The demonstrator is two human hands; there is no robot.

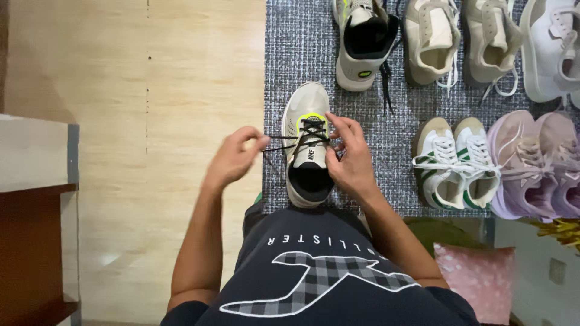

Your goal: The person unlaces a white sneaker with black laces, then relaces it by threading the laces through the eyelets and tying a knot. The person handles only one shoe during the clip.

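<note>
Two hands' fingers pinching black laces (pixel 302 140), pale sneaker (pixel 308 145), grey mat (pixel 290 48), tan floor (pixel 151 121)

Eight shoes in all: two beige sneakers with black laces (pixel 308 142) (pixel 364 42), two tan sneakers (pixel 430 39) (pixel 490 39), two white-and-green sneakers (pixel 436 158) (pixel 477 158), two lilac sneakers (pixel 518 163) (pixel 565 163). One white shoe (pixel 553 48) at two o'clock. One pink cushion (pixel 477 274). One grey mat (pixel 290 54).

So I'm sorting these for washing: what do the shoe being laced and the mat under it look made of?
The shoe looks like pale matte synthetic with small perforations on the toe, with thin black corded laces. The mat looks like woven fabric, judging by its speckled grey-blue weave.
</note>
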